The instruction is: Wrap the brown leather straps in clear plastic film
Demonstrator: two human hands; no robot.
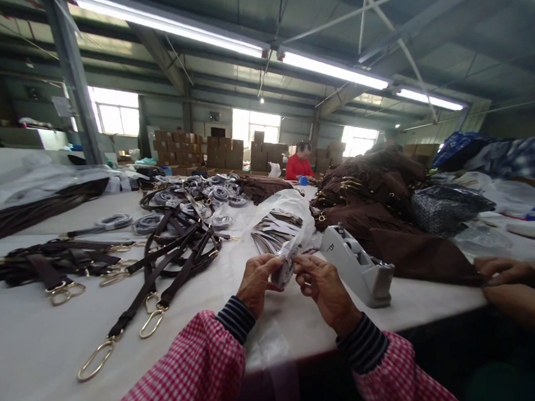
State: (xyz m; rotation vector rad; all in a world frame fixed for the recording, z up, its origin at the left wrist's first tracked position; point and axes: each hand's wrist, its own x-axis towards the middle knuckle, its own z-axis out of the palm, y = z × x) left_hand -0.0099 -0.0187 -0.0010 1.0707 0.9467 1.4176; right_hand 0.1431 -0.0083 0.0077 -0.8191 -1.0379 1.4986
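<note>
Bare white tabletop (33, 342) gives the widest free room at front L, L of and below the gold metal hooks (151, 321) on the dark brown flat straps (174, 257). A bare strip also runs betw. those straps & L hand (255, 282). Behind, access is blocked by straps plus grey coiled cords (149, 223). Straight ahead, the clear plastic bag of printed strips (276, 230) blocks the way. Just beside R hand (323, 286), the light grey tape dispenser (358, 267) obstructs; R of it, narrow bare front edge, w/ dark brown fabric pile (405, 245) behind & another person's hand (504, 270) at far R.
</note>
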